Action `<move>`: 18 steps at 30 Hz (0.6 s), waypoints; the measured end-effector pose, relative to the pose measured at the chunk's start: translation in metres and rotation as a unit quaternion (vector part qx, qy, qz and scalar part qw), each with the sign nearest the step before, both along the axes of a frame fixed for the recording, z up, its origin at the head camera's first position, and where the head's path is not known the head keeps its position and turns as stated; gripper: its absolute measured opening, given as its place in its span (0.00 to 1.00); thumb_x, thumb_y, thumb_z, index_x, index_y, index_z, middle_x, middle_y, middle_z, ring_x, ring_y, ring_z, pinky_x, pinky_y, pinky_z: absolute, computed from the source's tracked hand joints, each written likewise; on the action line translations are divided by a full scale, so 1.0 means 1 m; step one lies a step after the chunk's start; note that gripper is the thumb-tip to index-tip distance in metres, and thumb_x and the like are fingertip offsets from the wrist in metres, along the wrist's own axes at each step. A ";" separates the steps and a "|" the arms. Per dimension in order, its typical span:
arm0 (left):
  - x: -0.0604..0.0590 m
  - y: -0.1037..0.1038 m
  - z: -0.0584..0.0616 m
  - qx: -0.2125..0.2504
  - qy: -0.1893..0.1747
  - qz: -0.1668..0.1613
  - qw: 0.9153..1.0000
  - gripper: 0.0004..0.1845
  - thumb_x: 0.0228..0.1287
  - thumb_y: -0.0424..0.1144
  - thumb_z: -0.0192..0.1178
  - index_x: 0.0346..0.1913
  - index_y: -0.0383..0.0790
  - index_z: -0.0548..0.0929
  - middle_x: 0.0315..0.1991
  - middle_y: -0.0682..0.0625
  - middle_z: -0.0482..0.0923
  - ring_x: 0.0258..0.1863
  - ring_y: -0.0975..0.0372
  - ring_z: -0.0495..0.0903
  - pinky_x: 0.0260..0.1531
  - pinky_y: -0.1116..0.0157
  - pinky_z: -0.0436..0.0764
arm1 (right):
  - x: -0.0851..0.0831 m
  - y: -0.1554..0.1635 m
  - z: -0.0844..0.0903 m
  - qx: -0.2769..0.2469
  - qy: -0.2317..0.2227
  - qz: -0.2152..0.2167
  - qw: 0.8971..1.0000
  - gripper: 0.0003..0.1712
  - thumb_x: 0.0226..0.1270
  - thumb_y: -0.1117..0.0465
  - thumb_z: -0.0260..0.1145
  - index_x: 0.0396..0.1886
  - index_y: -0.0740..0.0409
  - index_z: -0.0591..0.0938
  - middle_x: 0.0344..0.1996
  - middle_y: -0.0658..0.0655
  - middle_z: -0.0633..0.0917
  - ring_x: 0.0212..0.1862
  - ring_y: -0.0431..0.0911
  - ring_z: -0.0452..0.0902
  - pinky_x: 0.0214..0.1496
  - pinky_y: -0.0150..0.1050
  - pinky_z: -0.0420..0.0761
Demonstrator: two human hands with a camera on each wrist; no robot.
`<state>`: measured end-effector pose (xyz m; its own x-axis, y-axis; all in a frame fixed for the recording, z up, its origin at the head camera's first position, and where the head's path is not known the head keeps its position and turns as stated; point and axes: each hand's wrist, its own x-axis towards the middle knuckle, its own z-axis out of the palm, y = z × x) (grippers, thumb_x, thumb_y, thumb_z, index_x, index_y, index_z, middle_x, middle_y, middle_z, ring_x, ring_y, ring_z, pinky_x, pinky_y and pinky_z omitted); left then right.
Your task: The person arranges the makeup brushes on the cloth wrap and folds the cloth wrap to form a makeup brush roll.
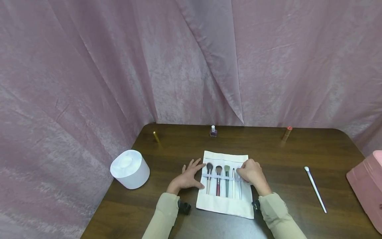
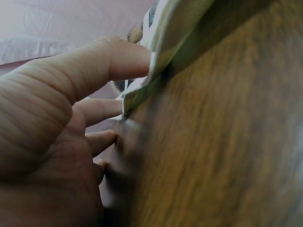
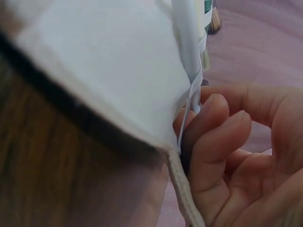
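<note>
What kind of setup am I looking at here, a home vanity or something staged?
Probably a staged recording booth, not a lived-in room: pink curtains close off a wooden table on all sides. The cosmetics look deliberately spaced: a brush roll lies flat in the middle, and a nail polish bottle stands at the back edge.

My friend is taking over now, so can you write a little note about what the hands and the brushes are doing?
Left hand: fingers flat, resting on the table against the left edge of the cloth brush roll.
Right hand: fingers curled, pinching the elastic band at the roll's right side.
Done: four brushes sit under the band; the roll lies open and flat.
Left: a white brush lies loose on the table, right of the roll. It probably goes in next, by the right hand.
</note>
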<state>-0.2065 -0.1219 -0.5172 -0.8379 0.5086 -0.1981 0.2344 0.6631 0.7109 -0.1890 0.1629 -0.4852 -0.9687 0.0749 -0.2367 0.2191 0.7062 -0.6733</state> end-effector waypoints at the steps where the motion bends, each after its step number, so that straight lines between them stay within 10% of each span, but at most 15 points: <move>1: 0.000 0.000 0.000 0.001 0.000 0.000 1.000 0.48 0.53 0.39 0.76 0.77 0.44 0.65 0.81 0.44 0.45 0.80 0.46 0.34 0.71 0.38 0.32 | 0.000 0.000 0.000 0.001 -0.001 0.002 1.000 0.15 0.66 0.61 0.65 0.20 0.62 0.82 0.12 0.54 0.77 0.18 0.45 0.73 0.20 0.36 0.72; 18: 0.000 0.000 0.001 0.001 0.000 -0.001 1.000 0.48 0.52 0.39 0.76 0.77 0.43 0.65 0.81 0.44 0.45 0.80 0.46 0.34 0.71 0.38 0.32 | 0.001 -0.002 -0.001 0.019 -0.003 0.009 1.000 0.15 0.60 0.62 0.69 0.15 0.60 0.81 0.12 0.54 0.76 0.16 0.43 0.71 0.18 0.34 0.68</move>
